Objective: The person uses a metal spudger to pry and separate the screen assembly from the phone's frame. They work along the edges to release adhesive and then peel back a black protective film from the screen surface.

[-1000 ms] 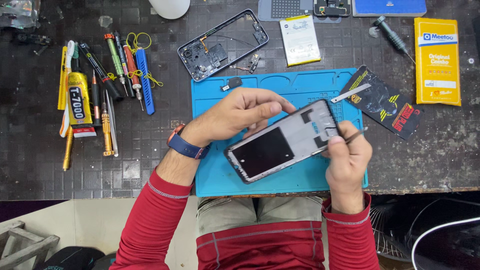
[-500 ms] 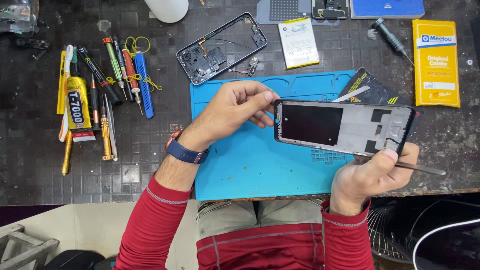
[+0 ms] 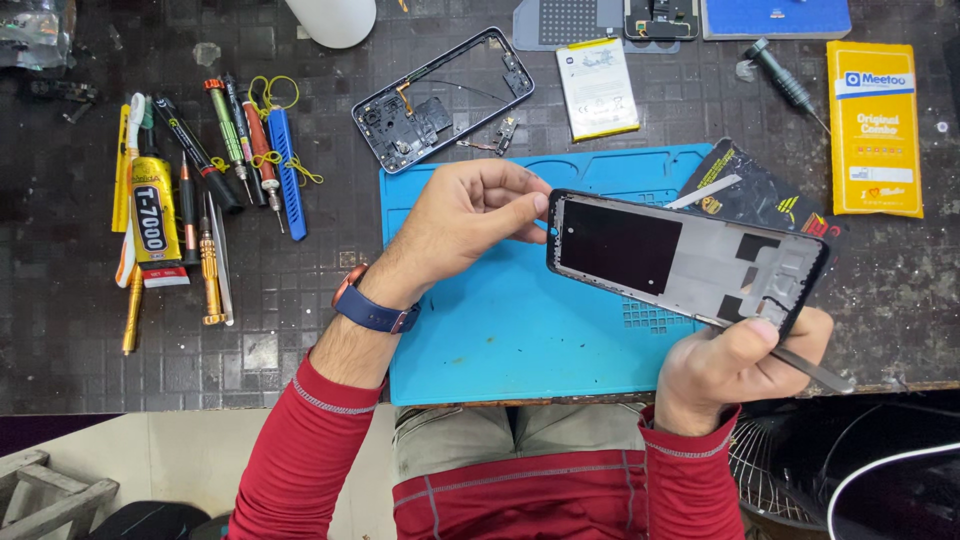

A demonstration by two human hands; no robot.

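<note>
The person holds a black rectangular phone screen assembly (image 3: pixel 688 262), its grey inner side up, above the blue rubber work mat (image 3: pixel 500 330). The left hand (image 3: pixel 462 222) pinches the panel's 9 o'clock end, thumb and fingers closed on its edge. The right hand (image 3: pixel 735 368) grips the 4 o'clock corner from below, fingers curled around it, and also clamps thin metal tweezers (image 3: pixel 815 370) pointing towards 4 o'clock. At 11 o'clock from the panel lies a stripped dark phone frame (image 3: pixel 440 98); a row of screwdrivers (image 3: pixel 235 150) sits at 9 o'clock.
</note>
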